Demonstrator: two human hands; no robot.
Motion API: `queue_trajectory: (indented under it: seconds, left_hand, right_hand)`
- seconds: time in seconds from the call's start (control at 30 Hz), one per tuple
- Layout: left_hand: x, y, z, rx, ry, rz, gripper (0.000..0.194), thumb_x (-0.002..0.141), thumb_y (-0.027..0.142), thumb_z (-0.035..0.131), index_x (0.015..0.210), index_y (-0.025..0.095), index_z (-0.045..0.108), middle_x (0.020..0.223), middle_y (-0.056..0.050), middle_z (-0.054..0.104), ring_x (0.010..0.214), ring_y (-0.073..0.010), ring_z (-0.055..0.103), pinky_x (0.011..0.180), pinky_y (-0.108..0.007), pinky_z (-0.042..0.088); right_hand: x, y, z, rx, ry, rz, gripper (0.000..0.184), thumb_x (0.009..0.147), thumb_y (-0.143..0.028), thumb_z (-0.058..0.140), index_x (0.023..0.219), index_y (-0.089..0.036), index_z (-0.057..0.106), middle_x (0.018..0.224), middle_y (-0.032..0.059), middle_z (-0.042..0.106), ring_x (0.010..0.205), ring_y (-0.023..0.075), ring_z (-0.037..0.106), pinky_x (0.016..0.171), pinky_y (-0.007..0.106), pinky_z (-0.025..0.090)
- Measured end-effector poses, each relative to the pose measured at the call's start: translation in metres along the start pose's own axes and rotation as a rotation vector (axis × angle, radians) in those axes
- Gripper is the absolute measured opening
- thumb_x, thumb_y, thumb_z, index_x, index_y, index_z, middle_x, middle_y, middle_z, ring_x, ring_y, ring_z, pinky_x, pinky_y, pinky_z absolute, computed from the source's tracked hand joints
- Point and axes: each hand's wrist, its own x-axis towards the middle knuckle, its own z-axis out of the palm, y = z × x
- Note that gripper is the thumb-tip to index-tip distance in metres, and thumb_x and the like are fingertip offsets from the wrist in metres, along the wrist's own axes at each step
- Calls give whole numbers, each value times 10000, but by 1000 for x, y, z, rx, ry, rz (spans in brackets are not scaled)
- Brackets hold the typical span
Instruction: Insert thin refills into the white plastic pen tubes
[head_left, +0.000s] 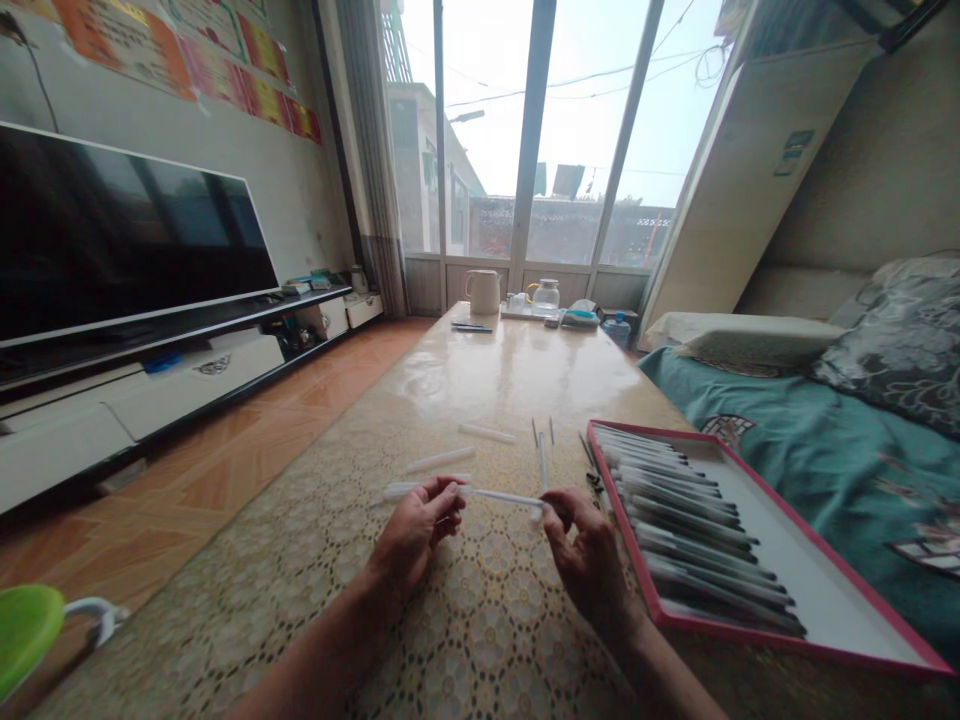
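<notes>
L hand [416,530] and R hand [585,550], both grasping: fingers pinch opp. ends of a thin white rod [510,498], held approx. level btwn them, above the patterned table [480,630]. Pale tubes [441,459] lie beyond L hand; one shows just past its fingers, but whether it's held can't be told. Another tube [544,460] lies just beyond R hand, w/ two thin dark tips [552,430] nr its far end. Small black parts [595,483] lie btwn R hand and a red-rimmed box [847,560], which holds a row of pens [697,500], dark ends to R. Far end of table: jug [484,292], glass pot [546,297].
</notes>
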Motion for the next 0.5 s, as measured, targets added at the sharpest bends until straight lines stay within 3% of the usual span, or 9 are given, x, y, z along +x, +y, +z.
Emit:
queue_trajectory:
  seconds: [0.5]
  left_hand:
    - [1, -3, 0, 29, -47, 51, 243, 652, 245, 710, 853, 140, 623, 650, 22, 560, 513, -38, 490, 500, -162, 371]
  right_hand:
    - [0, 0, -2, -25, 10, 12, 155, 818, -236, 441, 770, -174, 575, 698, 13, 555, 626, 139, 498, 585, 240, 376]
